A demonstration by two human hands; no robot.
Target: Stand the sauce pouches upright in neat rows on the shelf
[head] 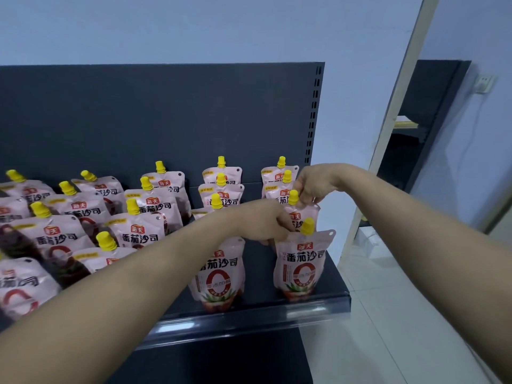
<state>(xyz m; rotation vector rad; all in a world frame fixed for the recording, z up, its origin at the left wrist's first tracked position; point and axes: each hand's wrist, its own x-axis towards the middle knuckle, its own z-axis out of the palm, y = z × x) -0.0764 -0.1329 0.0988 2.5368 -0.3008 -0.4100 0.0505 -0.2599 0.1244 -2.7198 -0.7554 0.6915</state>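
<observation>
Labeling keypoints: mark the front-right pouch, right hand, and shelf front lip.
front-right pouch [303,261]: head view, printed front panel.
right hand [311,185]: head view, back of hand.
shelf front lip [249,318]: head view, clear strip.

Pouches [302,266] in rows on shelf [318,306]

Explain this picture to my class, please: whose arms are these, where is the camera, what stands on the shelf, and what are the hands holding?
There is no machine here. A person wears one wide-angle camera on the head, so you look forward and down along their two bare arms. In front is a dark shelf with a dark back panel. On it stand many pink sauce pouches with yellow caps, in rows running front to back; those at the left lean more. The left hand grips the top of the front pouch in the rightmost row. The right hand pinches the top of the pouch behind it. Both hands are working on that row.
</observation>
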